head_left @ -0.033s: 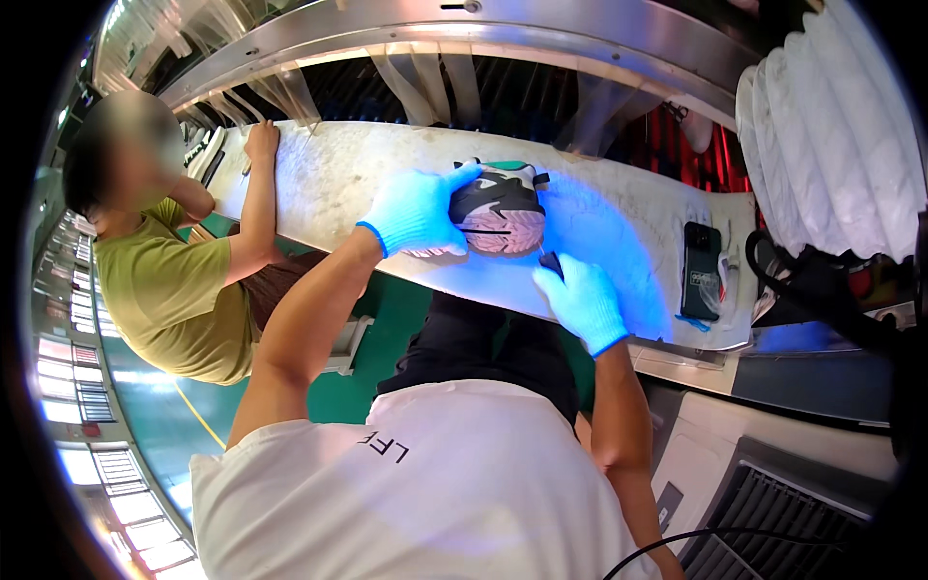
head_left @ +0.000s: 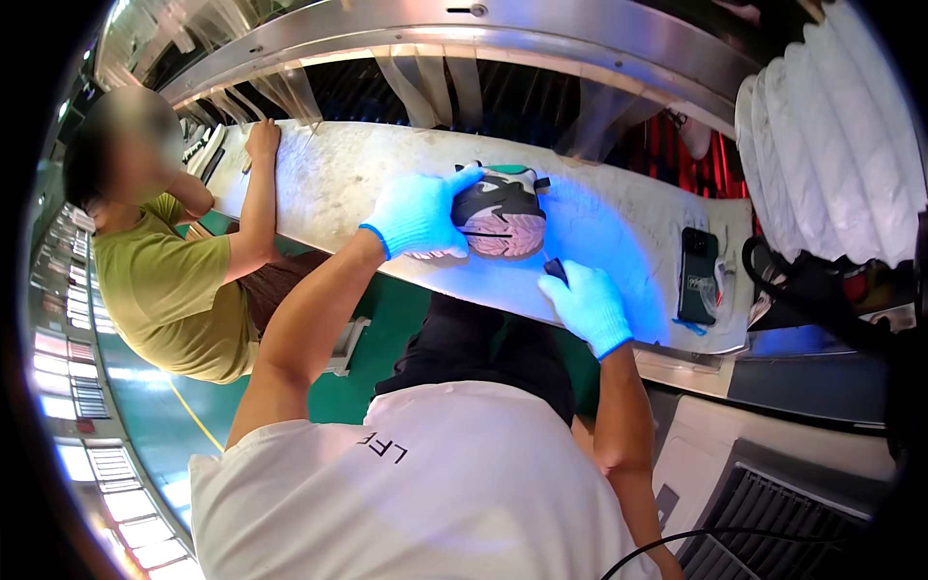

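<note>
A black, grey and pink sports shoe [head_left: 502,205] with a patch of green rests on the pale worktable, its pink sole end turned toward me. My left hand [head_left: 414,215], in a knitted glove lit blue, grips the shoe from its left side. In my right hand [head_left: 592,304], gloved the same way, is a small black-handled tool [head_left: 554,269]. The tool's front end is too fine to make out; it points toward the shoe's lower right and stands slightly apart from it. Blue light falls over the shoe and both gloves.
A dark phone [head_left: 697,275] lies on the table's right part beside small clear plastic bits. A ribbed white duct [head_left: 826,145] hangs at right. Beyond the table runs a metal-framed machine [head_left: 387,39] with clear strips. At left a person in a green shirt [head_left: 179,300] leans an arm on the table.
My right hand with the black-handled tool has shifted slightly right and toward me, away from the shoe. My left hand keeps its grip on the shoe.
</note>
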Action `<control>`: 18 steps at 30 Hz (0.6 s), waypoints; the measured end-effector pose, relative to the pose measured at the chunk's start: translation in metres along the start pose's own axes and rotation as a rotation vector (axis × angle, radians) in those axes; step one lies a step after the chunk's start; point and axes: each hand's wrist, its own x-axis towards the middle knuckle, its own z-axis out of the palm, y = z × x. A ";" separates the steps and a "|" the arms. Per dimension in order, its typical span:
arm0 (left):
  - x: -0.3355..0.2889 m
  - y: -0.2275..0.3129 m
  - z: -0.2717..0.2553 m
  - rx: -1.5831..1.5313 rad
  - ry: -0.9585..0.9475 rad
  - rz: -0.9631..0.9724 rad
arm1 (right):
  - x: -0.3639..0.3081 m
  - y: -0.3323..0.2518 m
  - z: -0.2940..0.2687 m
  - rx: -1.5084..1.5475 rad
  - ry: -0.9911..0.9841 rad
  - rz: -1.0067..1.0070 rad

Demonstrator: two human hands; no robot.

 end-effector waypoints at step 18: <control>-0.085 -0.052 0.065 0.047 0.809 0.668 | -0.026 -0.100 0.076 1.433 0.090 0.118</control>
